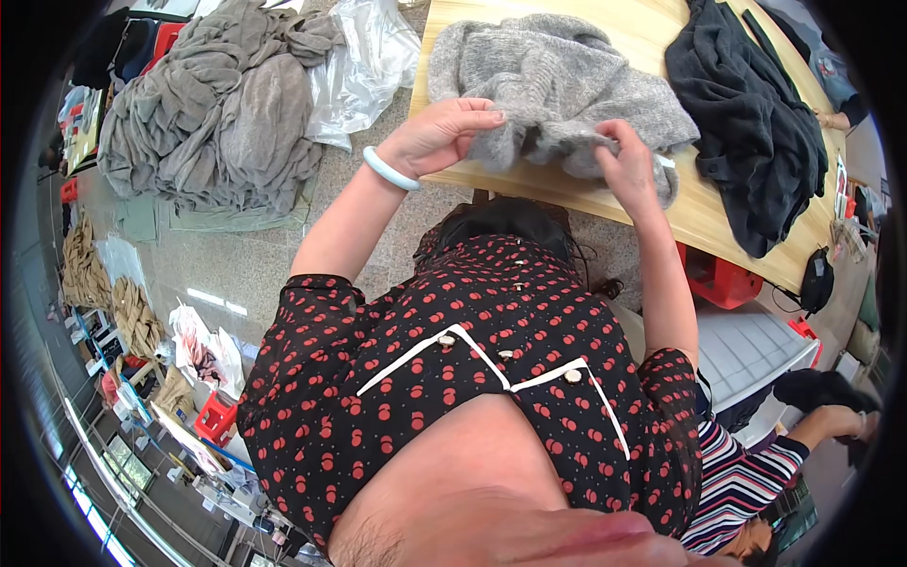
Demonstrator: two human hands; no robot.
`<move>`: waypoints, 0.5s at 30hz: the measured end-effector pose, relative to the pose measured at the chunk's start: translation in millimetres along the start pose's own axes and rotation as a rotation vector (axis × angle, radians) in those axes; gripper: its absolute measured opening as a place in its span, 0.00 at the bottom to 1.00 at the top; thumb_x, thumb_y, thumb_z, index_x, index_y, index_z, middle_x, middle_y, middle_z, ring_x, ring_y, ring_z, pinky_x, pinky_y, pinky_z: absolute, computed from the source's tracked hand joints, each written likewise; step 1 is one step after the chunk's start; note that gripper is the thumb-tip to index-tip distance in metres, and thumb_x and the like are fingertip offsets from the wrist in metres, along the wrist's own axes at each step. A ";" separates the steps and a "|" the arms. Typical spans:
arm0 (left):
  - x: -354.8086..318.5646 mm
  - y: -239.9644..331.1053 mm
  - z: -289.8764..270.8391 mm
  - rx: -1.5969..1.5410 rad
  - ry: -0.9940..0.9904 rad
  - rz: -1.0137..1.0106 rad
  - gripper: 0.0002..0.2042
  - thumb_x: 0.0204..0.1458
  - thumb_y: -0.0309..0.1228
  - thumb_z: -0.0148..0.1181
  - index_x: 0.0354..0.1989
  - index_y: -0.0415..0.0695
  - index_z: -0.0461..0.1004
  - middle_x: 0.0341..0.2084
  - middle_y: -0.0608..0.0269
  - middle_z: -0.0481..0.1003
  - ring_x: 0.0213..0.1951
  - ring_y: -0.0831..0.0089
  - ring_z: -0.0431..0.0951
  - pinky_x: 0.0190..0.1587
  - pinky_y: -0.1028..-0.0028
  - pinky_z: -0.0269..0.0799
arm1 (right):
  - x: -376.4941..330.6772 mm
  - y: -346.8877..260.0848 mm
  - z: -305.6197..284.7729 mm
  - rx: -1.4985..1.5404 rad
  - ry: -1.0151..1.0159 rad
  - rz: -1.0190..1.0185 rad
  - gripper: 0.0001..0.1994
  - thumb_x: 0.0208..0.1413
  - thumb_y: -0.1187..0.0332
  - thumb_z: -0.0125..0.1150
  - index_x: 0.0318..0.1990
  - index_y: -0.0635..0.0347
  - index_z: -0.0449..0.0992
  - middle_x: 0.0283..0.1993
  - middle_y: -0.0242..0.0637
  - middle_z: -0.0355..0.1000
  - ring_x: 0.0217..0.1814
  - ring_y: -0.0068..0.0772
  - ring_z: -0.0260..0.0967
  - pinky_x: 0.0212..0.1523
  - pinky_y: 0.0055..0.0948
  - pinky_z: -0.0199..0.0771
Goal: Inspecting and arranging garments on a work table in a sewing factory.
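Head view: at the top centre of the frame, your grey knit garment (557, 71) lies rumpled on the wooden table (642, 24), its near edge bunched at the tabletop's lower rim. Your left hand (439, 140) has thumb and forefinger closed on that edge; your right hand (627, 165) pinches it farther right. You probably hold the two spots apart so the knit between them spreads for a closer look, while the table bears the rest of its weight. A black garment (746, 113) lies at the upper right, just beside the grey one, apparently set aside to leave you working room. At the upper left, a heap of taupe knitwear (222, 113) sits near clear plastic sheeting (364, 71), perhaps kept low to spare table space.
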State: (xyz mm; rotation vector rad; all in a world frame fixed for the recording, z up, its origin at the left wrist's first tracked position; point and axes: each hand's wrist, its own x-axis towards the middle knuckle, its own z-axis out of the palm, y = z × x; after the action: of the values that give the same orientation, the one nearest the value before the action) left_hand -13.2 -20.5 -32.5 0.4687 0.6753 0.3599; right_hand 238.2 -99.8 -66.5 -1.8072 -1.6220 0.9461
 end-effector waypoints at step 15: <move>1.0 13.7 17.1 0.015 0.075 0.029 0.04 0.44 0.25 0.57 0.29 0.43 0.69 0.24 0.74 0.70 0.27 0.90 0.68 0.29 0.90 0.62 | 11.1 -46.1 -34.2 0.271 0.228 -0.176 0.14 0.38 0.83 0.49 0.37 0.64 0.72 0.29 0.31 0.68 0.30 0.19 0.63 0.32 0.15 0.62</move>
State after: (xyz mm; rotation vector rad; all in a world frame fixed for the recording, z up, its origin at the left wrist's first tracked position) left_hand -3.3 -13.6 -14.1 0.4810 0.7448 0.4012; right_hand 236.9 -80.2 -11.4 -1.5031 -1.4095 0.8048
